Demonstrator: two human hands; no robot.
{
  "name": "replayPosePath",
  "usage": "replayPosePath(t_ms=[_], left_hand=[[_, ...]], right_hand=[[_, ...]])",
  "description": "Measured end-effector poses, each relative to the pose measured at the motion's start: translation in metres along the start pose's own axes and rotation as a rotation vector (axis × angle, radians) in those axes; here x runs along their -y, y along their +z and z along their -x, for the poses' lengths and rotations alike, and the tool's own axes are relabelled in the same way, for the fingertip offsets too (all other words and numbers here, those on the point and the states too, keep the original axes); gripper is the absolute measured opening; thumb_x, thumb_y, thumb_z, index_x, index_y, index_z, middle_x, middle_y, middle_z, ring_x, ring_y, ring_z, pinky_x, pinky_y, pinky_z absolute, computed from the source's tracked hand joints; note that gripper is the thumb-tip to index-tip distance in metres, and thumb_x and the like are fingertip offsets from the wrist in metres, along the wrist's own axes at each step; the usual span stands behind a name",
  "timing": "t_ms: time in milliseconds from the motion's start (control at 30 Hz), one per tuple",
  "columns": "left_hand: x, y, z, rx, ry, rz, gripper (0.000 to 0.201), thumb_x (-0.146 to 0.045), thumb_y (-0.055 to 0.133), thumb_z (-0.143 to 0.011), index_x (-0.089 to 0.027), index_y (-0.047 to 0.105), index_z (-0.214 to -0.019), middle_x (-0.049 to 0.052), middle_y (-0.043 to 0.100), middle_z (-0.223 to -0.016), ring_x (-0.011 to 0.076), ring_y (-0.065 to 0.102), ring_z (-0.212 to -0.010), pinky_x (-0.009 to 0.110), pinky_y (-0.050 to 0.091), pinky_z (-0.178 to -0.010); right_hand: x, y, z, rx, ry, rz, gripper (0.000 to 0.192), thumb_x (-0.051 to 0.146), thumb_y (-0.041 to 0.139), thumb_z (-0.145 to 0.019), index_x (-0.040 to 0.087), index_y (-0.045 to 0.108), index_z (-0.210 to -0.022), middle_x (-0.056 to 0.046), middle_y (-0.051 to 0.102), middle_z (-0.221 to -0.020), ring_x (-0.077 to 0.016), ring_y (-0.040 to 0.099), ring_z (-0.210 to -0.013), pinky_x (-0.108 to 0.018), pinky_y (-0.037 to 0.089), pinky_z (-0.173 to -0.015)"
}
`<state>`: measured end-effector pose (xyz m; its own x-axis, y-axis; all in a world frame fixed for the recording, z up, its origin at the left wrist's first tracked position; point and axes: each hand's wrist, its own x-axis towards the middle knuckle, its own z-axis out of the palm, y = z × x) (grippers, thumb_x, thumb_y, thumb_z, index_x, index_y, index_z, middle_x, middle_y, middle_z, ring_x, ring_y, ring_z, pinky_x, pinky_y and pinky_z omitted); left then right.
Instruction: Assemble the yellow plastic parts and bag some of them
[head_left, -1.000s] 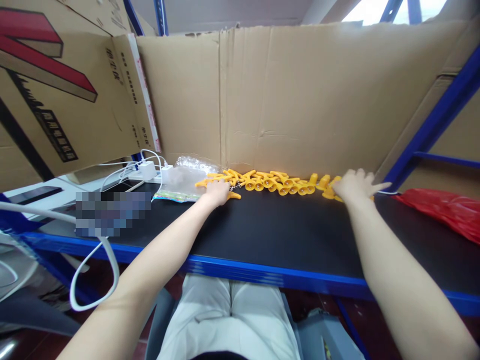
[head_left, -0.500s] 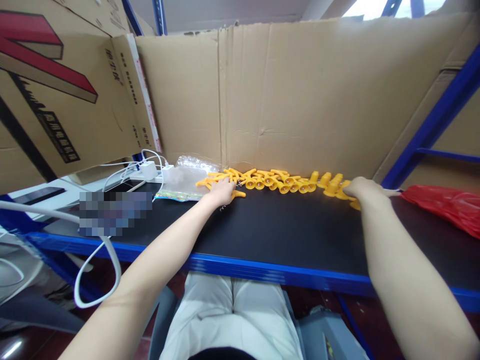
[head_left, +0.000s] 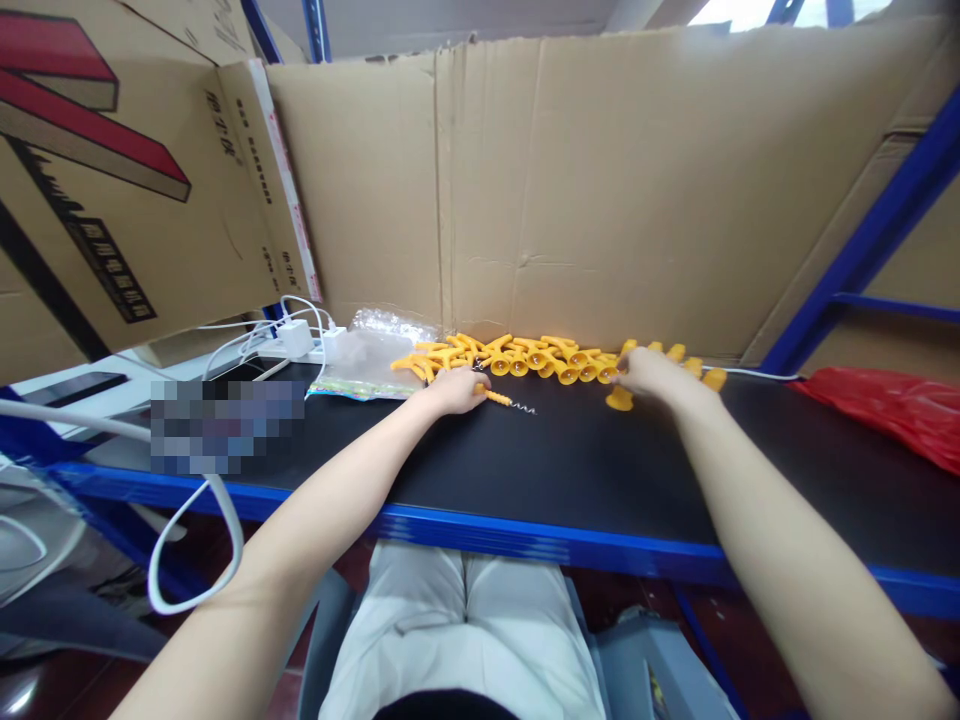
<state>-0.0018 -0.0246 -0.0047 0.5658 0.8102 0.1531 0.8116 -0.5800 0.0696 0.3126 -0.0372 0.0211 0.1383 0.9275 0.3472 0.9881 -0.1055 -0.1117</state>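
A row of several small yellow plastic parts (head_left: 540,358) lies along the back of the black shelf top (head_left: 525,460), against a cardboard wall. My left hand (head_left: 457,388) rests on the shelf at the row's left part, fingers on one yellow part (head_left: 495,397) with a small metal spring beside it. My right hand (head_left: 646,374) lies palm down over the right end of the row, covering some yellow parts; one more yellow part (head_left: 619,402) sits by its fingers. Whether either hand grips anything is hidden.
A clear plastic bag (head_left: 371,352) lies left of the yellow parts. White chargers and cables (head_left: 296,340) sit further left. A red plastic bag (head_left: 892,412) lies at the right. A cardboard wall (head_left: 600,190) closes the back; a blue shelf edge (head_left: 487,535) runs in front.
My right hand has slid left along the row, pushing the yellow parts closer together. My left hand has shifted slightly right and toward me, dragging one yellow part out.
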Motion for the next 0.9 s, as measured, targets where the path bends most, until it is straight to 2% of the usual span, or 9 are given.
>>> replayPosePath(t_ms=[67,167,300,467,667,900], left_hand=[[0.001,-0.001,-0.001,0.022,-0.011,0.040,0.034,-0.036,0.045,-0.082,-0.022,0.061,-0.108,0.007,0.063,-0.110,0.0225,0.059,-0.099,0.032,0.044,-0.087],[0.001,-0.001,-0.001,0.055,-0.029,0.090,0.033,-0.033,0.047,-0.080,-0.020,0.061,-0.107,0.006,0.064,-0.111,0.0205,0.059,-0.099,0.029,0.044,-0.088],[0.002,-0.001,-0.002,0.053,-0.033,0.120,0.033,-0.028,0.050,-0.076,-0.019,0.061,-0.105,0.006,0.065,-0.108,0.0203,0.060,-0.095,0.028,0.045,-0.084],[0.002,-0.002,-0.002,0.049,-0.043,0.136,0.030,-0.027,0.051,-0.073,-0.019,0.061,-0.100,0.006,0.066,-0.099,0.0197,0.061,-0.089,0.027,0.047,-0.079],[0.000,-0.003,-0.001,0.043,-0.046,0.123,0.029,-0.027,0.050,-0.074,-0.018,0.060,-0.100,0.007,0.066,-0.100,0.0202,0.061,-0.090,0.028,0.046,-0.079],[0.000,-0.002,-0.001,0.033,-0.049,0.115,0.029,-0.027,0.051,-0.074,-0.018,0.060,-0.100,0.006,0.066,-0.099,0.0193,0.061,-0.090,0.027,0.046,-0.080]], right_hand=[[0.018,0.001,0.005,0.207,-0.021,-0.029,0.018,0.023,0.065,-0.071,0.016,0.068,-0.087,-0.011,0.068,-0.086,-0.0245,0.062,-0.078,-0.033,0.044,-0.069],[0.039,0.002,0.016,0.320,-0.182,-0.073,0.025,0.027,0.066,-0.071,0.019,0.064,-0.094,-0.008,0.067,-0.093,-0.0232,0.062,-0.082,-0.031,0.044,-0.071],[0.054,0.005,0.025,0.318,-0.325,-0.105,0.025,0.034,0.065,-0.069,0.019,0.058,-0.089,-0.005,0.065,-0.090,-0.0203,0.060,-0.079,-0.027,0.042,-0.063],[0.057,0.006,0.025,0.182,-0.382,-0.038,0.016,0.027,0.061,-0.069,0.019,0.052,-0.080,-0.005,0.062,-0.083,-0.0194,0.057,-0.074,-0.027,0.040,-0.060],[0.057,0.007,0.028,0.325,-0.384,-0.036,0.016,0.014,0.059,-0.068,0.019,0.059,-0.083,-0.005,0.065,-0.088,-0.0204,0.059,-0.079,-0.027,0.042,-0.064],[0.060,0.007,0.029,0.319,-0.413,-0.102,0.025,0.022,0.063,-0.072,0.021,0.064,-0.097,-0.005,0.067,-0.098,-0.0218,0.061,-0.088,-0.028,0.046,-0.070]])
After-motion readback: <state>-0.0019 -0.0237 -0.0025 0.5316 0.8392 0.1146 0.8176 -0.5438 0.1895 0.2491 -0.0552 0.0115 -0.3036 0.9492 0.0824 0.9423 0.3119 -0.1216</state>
